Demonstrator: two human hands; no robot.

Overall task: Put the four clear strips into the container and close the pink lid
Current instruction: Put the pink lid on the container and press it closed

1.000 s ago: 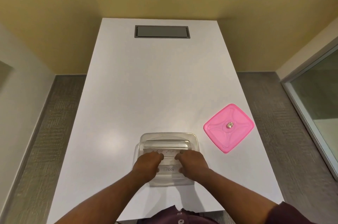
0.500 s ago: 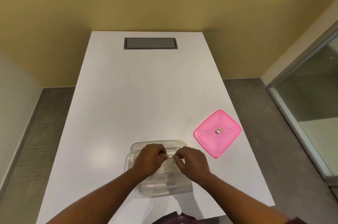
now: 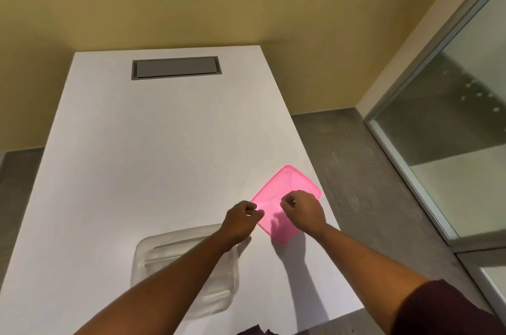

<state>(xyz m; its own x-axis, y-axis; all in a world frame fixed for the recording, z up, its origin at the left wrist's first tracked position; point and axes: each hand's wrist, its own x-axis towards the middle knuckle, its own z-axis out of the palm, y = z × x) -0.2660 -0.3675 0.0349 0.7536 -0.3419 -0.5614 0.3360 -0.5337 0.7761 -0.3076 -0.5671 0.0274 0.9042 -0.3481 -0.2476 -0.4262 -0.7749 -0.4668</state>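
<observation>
Strips look already in the container (image 3: 184, 270). Lid (image 3: 287, 197) lies on tabletop (image 3: 153, 159) just right of it, w/ your left hand (image 3: 241, 221) and right hand (image 3: 302, 210) curled at its edges; grip unclear. Closing's left.

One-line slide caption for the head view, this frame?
Both hands, left hand and right hand, reach with curled fingers over the pink lid on the white table, beside the open clear container.
</observation>
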